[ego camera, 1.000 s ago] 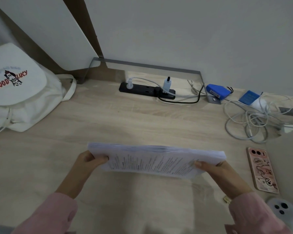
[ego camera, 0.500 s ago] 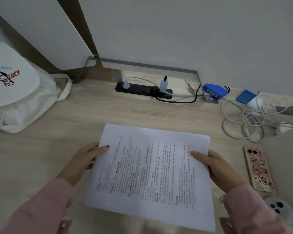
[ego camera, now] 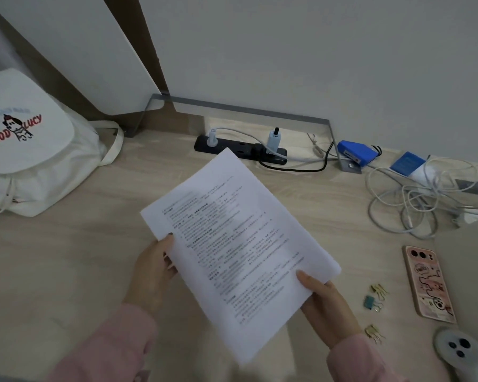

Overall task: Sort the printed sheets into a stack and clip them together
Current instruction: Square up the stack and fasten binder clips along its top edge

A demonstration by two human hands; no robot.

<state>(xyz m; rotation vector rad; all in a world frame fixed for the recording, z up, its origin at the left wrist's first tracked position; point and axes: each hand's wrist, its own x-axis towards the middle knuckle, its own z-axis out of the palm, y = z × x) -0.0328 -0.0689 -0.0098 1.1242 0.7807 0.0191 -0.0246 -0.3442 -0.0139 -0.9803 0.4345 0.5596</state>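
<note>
Judging by how things lie, I put myself about halfway. The sheets (ego camera: 240,244) look gathered into one stack with fairly even edges, held at the centre of view and apparently lifted off the counter (ego camera: 66,271), far corner pointing to 12 o'clock. My left grip (ego camera: 152,271) pinches the stack's edge at 9 o'clock, thumb on top. My right grip (ego camera: 326,310) pinches the corner at 4 o'clock. No clip is on the paper yet. Three binder clips (ego camera: 370,302) lie untouched on the counter near my right grip, at 3 o'clock, so clipping remains.
</note>
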